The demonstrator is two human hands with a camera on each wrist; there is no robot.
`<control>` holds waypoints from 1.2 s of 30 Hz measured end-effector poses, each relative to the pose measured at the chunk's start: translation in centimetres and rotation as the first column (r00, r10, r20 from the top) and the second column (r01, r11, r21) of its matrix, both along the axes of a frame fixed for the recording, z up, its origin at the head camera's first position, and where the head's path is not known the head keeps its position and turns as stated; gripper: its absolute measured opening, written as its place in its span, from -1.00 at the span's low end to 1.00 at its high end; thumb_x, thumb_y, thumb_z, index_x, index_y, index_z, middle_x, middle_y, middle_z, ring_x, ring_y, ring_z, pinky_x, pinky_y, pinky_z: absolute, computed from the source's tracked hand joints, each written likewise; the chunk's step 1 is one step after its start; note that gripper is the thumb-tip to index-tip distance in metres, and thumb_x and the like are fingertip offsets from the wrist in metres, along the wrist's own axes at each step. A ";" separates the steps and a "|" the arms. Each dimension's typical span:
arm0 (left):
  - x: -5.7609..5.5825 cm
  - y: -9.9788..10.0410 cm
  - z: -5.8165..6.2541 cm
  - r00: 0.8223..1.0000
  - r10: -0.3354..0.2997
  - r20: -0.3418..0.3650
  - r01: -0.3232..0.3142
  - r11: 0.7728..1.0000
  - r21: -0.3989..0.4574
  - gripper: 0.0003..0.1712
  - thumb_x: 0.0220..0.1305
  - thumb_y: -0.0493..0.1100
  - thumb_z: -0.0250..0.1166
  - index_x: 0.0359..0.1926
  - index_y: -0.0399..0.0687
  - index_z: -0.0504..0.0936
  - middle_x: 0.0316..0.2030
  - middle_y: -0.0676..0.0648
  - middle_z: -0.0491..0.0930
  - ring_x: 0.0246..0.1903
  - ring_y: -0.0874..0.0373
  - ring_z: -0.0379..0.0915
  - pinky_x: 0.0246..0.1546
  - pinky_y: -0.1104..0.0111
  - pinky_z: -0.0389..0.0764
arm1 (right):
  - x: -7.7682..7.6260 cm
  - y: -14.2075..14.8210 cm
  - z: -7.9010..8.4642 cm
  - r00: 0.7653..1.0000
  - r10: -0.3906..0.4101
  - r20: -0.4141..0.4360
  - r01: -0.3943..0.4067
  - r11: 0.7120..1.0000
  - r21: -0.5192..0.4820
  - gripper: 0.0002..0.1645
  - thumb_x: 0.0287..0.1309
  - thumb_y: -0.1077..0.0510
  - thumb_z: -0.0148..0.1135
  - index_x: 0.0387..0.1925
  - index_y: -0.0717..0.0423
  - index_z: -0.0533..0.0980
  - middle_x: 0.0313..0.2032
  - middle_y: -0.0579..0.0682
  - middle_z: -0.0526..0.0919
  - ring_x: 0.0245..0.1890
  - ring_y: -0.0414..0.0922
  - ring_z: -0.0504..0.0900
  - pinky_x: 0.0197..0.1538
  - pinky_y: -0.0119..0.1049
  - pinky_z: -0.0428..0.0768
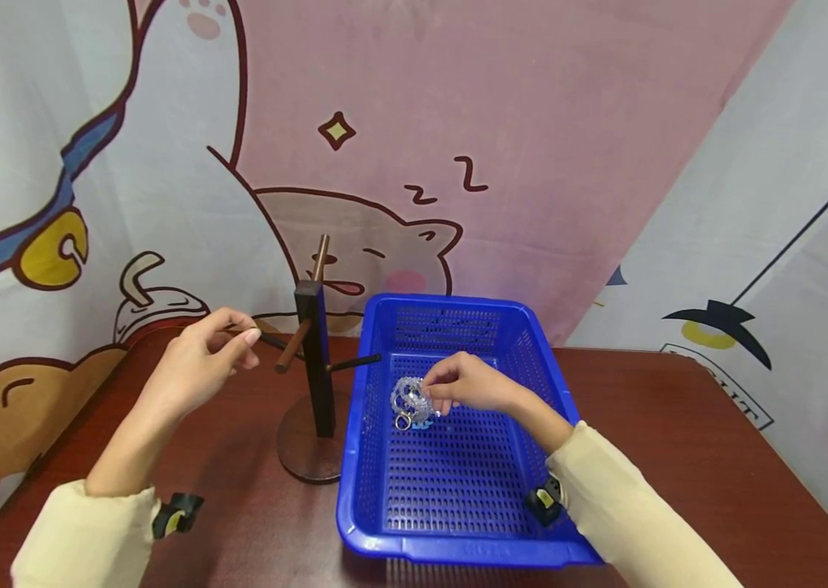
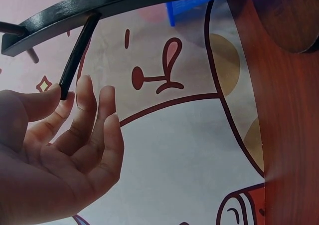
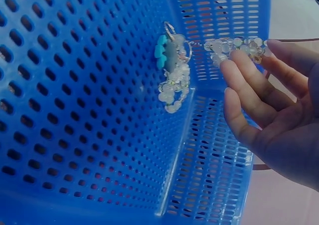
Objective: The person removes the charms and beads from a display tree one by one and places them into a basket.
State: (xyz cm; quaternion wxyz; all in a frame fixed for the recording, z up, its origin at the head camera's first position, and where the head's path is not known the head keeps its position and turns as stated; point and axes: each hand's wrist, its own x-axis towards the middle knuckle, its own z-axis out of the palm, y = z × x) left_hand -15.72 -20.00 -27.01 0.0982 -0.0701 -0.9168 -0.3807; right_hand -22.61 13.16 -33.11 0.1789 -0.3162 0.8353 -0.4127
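My left hand (image 1: 197, 363) pinches the tip of a black peg (image 2: 79, 55) on a dark wooden stand (image 1: 316, 359) with a round base and several pegs. Thumb and forefinger hold the peg's end, while the other fingers are loosely bent. Over the blue basket, my right hand (image 1: 469, 382) pinches a bracelet of clear beads (image 3: 232, 48) between thumb and fingers. Below it in the basket lie more clear beaded jewelry (image 3: 174, 88), a turquoise flower-like piece (image 3: 160, 51) and a gold-coloured ring (image 1: 402, 422).
The blue perforated basket (image 1: 473, 549) stands on a reddish-brown table (image 1: 634, 408), right beside the stand. Another black peg (image 1: 355, 363) reaches over the basket's left rim. Behind the table hangs a cloth (image 1: 531, 163) with cartoon animals.
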 end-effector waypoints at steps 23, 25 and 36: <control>-0.1 0.0 0.0 1.000 -0.008 0.006 0.008 1.000 0.002 -0.74 0.36 -0.05 0.03 -0.11 -0.13 0.47 -0.50 -0.05 0.61 -0.44 0.16 0.50 -0.42 0.29 0.46 | 0.0 0.3 3.5 0.997 -0.080 0.020 0.081 0.997 -0.015 -0.77 0.20 0.21 0.12 -0.22 0.32 0.55 -0.49 0.20 0.62 -0.50 -0.01 0.62 -0.40 -0.29 0.56; -0.1 0.0 0.0 1.000 -0.007 0.008 0.007 1.000 0.002 -0.73 0.37 -0.04 0.03 -0.10 -0.12 0.47 -0.50 -0.05 0.61 -0.44 0.16 0.50 -0.42 0.29 0.46 | -0.1 0.8 4.1 0.996 -0.092 0.008 0.092 0.996 -0.011 -0.77 0.20 0.20 0.12 -0.22 0.32 0.55 -0.48 0.21 0.63 -0.50 -0.04 0.62 -0.40 -0.29 0.56; 0.0 0.0 0.0 1.000 0.006 0.007 -0.006 1.000 -0.005 -0.71 0.36 -0.02 0.02 -0.10 -0.11 0.48 -0.50 -0.01 0.61 -0.42 0.13 0.50 -0.42 0.29 0.46 | -0.3 4.5 6.3 0.986 -0.158 -0.046 0.161 0.986 0.053 -0.74 0.22 0.19 0.10 -0.17 0.32 0.54 -0.47 0.09 0.63 -0.46 -0.04 0.62 -0.36 -0.29 0.57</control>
